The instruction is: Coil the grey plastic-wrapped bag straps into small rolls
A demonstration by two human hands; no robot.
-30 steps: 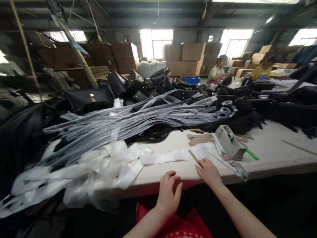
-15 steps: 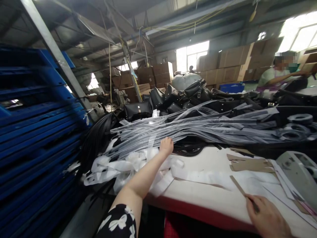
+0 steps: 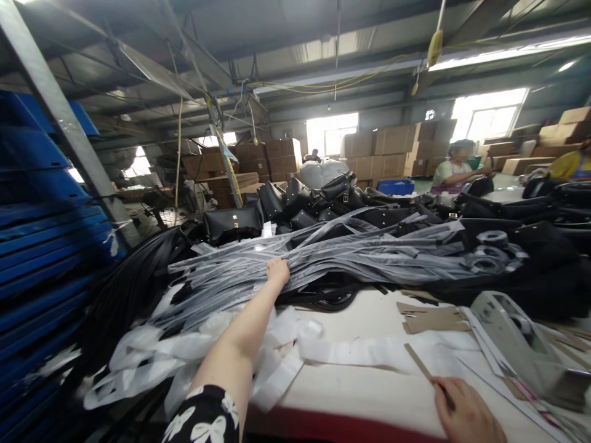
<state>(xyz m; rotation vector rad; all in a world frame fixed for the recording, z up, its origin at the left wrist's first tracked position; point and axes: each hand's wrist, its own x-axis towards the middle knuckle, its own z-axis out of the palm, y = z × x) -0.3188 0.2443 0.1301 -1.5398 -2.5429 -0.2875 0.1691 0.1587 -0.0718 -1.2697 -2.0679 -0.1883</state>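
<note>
My left hand (image 3: pixel 277 271) reaches out at arm's length to the pile of long, plastic-wrapped straps (image 3: pixel 364 255). Its fingers are curled closed against the near side of the pile, and what they hold, if anything, is hidden. Low on the right, my right hand (image 3: pixel 466 409) grips a thin, flat brownish strip (image 3: pixel 418 362), which points up and left over the white tabletop (image 3: pixel 355 381). Crumpled white ribbon-like material (image 3: pixel 152 354) lies below my left forearm. Dark straps (image 3: pixel 335 298) show under the wrapped ones.
Black bags (image 3: pixel 233 223) are heaped behind the straps. Brown card pieces (image 3: pixel 431 317) and a grey tape-dispenser-like device (image 3: pixel 517 338) lie at right, near wrapped rolls (image 3: pixel 489 258). Blue stacked racks (image 3: pixel 41 264) stand left. A co-worker (image 3: pixel 457 169) sits beyond the bags; cartons (image 3: pixel 392 141) line the back.
The view has swung right. My left hand has moved a little farther forward over the wrapped straps. My right hand keeps the brownish strip in much the same place.
</note>
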